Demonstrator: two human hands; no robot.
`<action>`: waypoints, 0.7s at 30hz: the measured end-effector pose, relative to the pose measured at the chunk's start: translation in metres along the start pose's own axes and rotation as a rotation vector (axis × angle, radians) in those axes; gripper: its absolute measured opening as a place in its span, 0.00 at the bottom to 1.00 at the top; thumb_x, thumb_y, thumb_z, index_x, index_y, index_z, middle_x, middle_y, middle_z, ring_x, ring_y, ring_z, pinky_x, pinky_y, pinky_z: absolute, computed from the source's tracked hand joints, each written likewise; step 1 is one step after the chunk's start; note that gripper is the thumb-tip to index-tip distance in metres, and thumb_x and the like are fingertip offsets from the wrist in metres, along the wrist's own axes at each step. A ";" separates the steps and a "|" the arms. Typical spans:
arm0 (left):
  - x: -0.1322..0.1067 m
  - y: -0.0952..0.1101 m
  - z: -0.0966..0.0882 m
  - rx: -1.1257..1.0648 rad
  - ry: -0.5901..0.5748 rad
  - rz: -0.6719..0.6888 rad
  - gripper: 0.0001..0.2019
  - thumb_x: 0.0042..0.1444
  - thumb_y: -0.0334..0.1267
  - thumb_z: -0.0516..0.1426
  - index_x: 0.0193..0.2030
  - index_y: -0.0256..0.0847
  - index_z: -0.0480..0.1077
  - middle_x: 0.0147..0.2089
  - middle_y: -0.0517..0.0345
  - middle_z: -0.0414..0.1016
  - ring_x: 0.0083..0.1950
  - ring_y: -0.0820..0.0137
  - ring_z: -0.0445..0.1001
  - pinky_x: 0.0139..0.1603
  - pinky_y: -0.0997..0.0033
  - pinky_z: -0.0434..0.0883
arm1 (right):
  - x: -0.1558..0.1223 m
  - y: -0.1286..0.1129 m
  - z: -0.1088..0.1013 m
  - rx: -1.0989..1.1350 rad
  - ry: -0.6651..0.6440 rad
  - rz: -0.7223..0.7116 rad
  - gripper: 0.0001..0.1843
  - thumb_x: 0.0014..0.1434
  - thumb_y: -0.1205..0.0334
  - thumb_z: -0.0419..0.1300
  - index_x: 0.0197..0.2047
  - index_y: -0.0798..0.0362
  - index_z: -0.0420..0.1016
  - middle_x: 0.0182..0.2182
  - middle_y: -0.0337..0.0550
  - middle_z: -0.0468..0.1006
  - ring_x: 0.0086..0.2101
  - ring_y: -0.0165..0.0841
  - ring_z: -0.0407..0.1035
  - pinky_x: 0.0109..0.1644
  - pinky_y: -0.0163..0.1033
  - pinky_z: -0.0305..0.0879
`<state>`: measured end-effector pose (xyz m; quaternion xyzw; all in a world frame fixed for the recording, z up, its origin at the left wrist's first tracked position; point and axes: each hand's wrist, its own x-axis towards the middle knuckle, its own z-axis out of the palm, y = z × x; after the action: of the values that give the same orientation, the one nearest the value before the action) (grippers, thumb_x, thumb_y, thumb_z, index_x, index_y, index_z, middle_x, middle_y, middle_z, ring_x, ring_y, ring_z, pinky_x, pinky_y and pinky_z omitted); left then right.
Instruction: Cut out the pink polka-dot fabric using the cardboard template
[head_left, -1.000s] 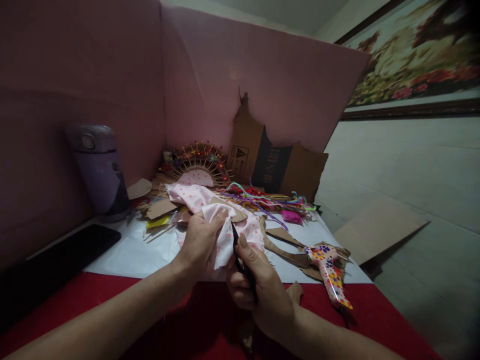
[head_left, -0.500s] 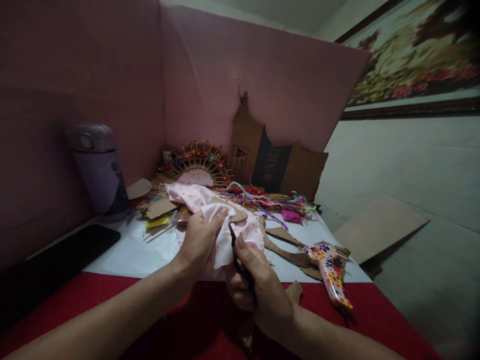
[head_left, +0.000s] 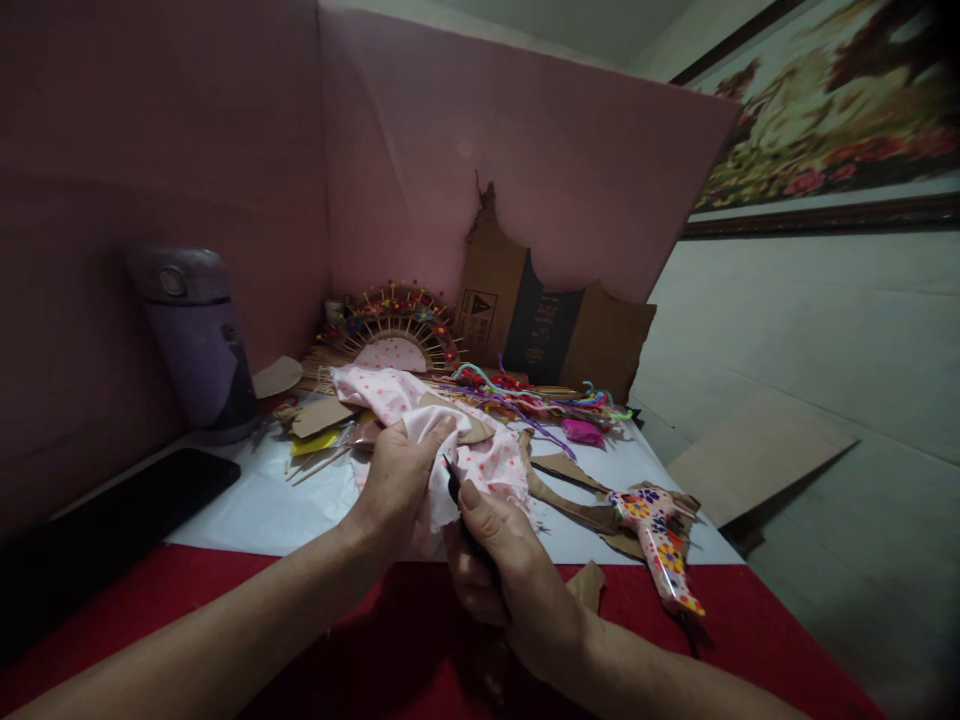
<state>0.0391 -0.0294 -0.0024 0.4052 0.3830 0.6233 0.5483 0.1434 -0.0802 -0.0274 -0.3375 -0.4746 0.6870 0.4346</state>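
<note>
Pinched in my left hand point(head_left: 396, 478) is a white cloth with pink dots point(head_left: 491, 465), bunched up over the table's white sheet. A piece of brown cardboard point(head_left: 474, 432) lies on the cloth beside my fingers. My right hand point(head_left: 501, 565) is closed around black-handled scissors point(head_left: 454, 485). Their dark blades point up and left at the cloth's near edge, close to my left fingertips. My fingers hide most of the handles, and the cloth partly hides the blade tips.
Behind stand a half-round stick-and-flower piece point(head_left: 394, 335) and torn cardboard point(head_left: 551, 320). Coloured pipe cleaners point(head_left: 525, 395) lie before it. A flowered glue gun point(head_left: 656, 540) rests at right on cardboard scraps. At left are a purple bottle point(head_left: 196, 345) and a black phone point(head_left: 142, 515).
The scissors and my right hand have shifted slightly left and down along the cloth's edge, and less of the blades shows. My left hand keeps its hold.
</note>
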 end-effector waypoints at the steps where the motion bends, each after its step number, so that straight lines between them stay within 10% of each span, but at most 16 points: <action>1: 0.000 0.000 0.000 0.000 0.003 0.000 0.12 0.43 0.41 0.64 0.23 0.36 0.66 0.17 0.66 0.65 0.15 0.80 0.59 0.16 0.80 0.56 | 0.000 0.000 0.000 -0.007 0.008 -0.007 0.24 0.56 0.39 0.52 0.25 0.52 0.58 0.15 0.27 0.52 0.14 0.19 0.39 0.14 0.27 0.34; 21: -0.002 0.004 0.001 0.006 -0.011 -0.046 0.13 0.42 0.41 0.63 0.21 0.37 0.65 0.16 0.65 0.64 0.14 0.80 0.58 0.14 0.80 0.54 | -0.003 -0.001 0.005 -0.034 0.018 -0.032 0.25 0.54 0.37 0.53 0.25 0.53 0.59 0.13 0.26 0.50 0.14 0.19 0.37 0.15 0.28 0.33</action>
<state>0.0383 -0.0319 0.0014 0.4012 0.3911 0.6072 0.5634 0.1402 -0.0844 -0.0248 -0.3436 -0.4877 0.6685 0.4441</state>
